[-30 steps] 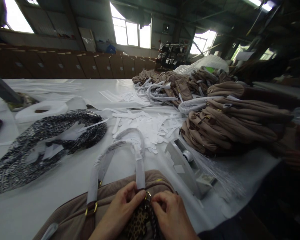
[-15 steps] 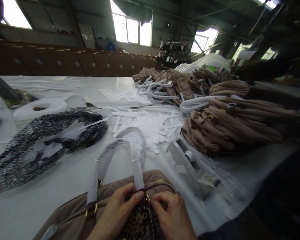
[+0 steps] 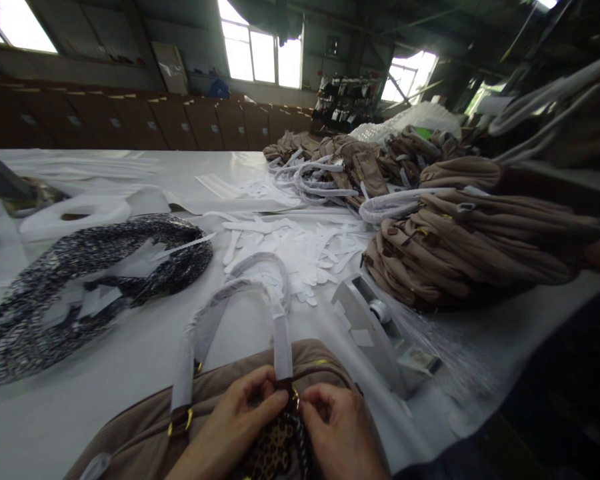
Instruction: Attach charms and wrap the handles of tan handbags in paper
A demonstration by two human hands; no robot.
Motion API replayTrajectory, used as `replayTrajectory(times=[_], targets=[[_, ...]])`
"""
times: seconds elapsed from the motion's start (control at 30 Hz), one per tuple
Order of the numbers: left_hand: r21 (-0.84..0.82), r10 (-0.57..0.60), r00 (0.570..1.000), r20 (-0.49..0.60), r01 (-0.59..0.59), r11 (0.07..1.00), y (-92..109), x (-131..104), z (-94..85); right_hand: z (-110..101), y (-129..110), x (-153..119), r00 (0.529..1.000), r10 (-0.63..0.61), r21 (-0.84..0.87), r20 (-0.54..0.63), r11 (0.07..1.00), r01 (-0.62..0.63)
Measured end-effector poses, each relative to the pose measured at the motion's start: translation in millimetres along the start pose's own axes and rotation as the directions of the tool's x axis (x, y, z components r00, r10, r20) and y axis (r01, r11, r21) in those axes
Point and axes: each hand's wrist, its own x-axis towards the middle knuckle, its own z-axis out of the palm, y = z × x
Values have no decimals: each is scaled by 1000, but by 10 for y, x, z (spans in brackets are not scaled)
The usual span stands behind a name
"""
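Bright windows (image 3: 263, 57) stand beyond the white table (image 3: 145, 360), where the brown bag (image 3: 140, 427) lies nearest the person, its long axis slanting from lower left to upper right and its wrapped handles (image 3: 283, 343) arching away. Both hands angle inward: the right hand's (image 3: 337, 423) fingertips pinch a gold clasp (image 3: 295, 399); the left hand (image 3: 240, 410) curls at one handle's base, its grip unclear.

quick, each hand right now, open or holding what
Left hand: curled at the bag handle's base; grip can't be told.
Right hand: closed, apparently pinching the gold ring.
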Motion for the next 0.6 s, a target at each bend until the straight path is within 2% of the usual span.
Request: replayTrajectory(times=[0.17,0.23,0.37,0.43,0.6], targets=[[-264,-136,990,24,138,955,89,24,45,-7,5,0,1000,-2,12,20,1000,2],[-200,-101,995,-5,98,975,161,24,45,-6,12,-1,1000,-2,14,29,1000,2],[134,36,993,-112,-20,991,215,7,2,1,25,2,1000,0,7,31,1000,0],[117,41,994,-104,-28,993,169,8,-14,3,23,3,1000,-6,-2,31,1000,6],[-116,-3,996,-91,-7,993,-6,52,-1,21,18,1,1000,-26,-3,-4,1000,26]])
